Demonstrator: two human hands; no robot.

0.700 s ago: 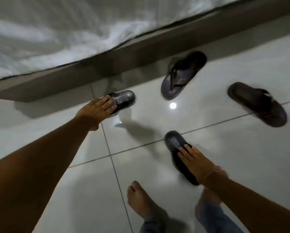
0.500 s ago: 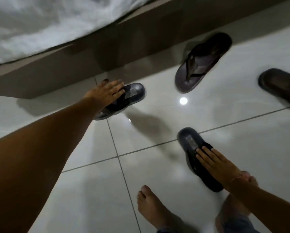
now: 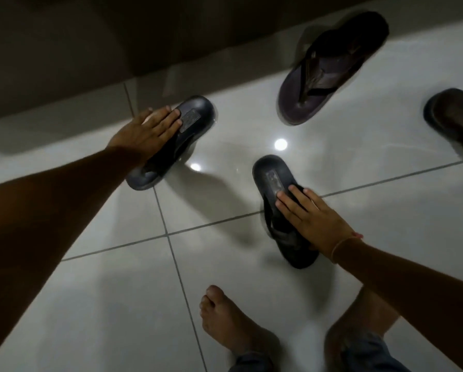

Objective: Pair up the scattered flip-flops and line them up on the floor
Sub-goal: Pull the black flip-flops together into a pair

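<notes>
Two black flip-flops and two brown ones lie scattered on the glossy white tile floor [image 3: 96, 296]. My left hand [image 3: 147, 130] lies flat over the straps of the left black flip-flop [image 3: 195, 114], near the dark base at the back. My right hand [image 3: 313, 218] presses on the middle of the other black flip-flop [image 3: 270, 173], with the thumb hidden. A brown flip-flop [image 3: 327, 73] lies further back, toe towards me. The second brown flip-flop [image 3: 453, 116] is cut off by the right edge.
A dark furniture base [image 3: 91, 49] runs along the back, just behind the left black flip-flop. My bare left foot [image 3: 225, 320] and my right leg [image 3: 359, 326] stand at the bottom middle. Ceiling lights reflect off the tiles between the flip-flops.
My view has dropped towards the floor, and the white bedding at the top is gone. More of the left black flip-flop shows beside my left hand. Both hands stay on the black flip-flops.
</notes>
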